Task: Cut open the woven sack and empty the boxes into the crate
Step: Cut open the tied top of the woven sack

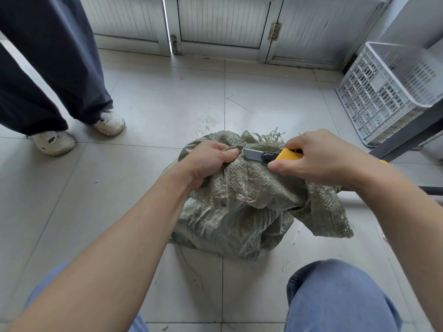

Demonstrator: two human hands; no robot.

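**Cutting the sack's tied neck**

Gripping a bunched fold of the sack (251, 200), the left hand (211, 161) has its fingers curled tight, thumb pressed over the gathered cloth at the top. The right hand (321, 159) is wrapped round the yellow handle of the knife (268, 155), thumb pressed along its underside. The blade is run out and its tip sits just beside the left thumb, at the twisted neck where a thin string or loose strand seems to cross; whether the edge has bitten yet I cannot tell.

The step in hand looks to be the first one: opening the sack. No boxes show, so they are presumably inside, and the emptying has not begun. The next move calls for a stroke that keeps clear of the left thumb, with the left hand holding the cloth taut so the weave parts rather than puckers. The blade points toward the holding fingers, which is the risk here.

The sack stands on the floor (155, 104) between the person's knees, its frayed mouth on the far side. The crate (374, 92), white and apparently empty, stands well apart toward the floor's far right corner, against the wall. A second person's legs (60, 68) stand at the far left, near a row of doors (223, 22).
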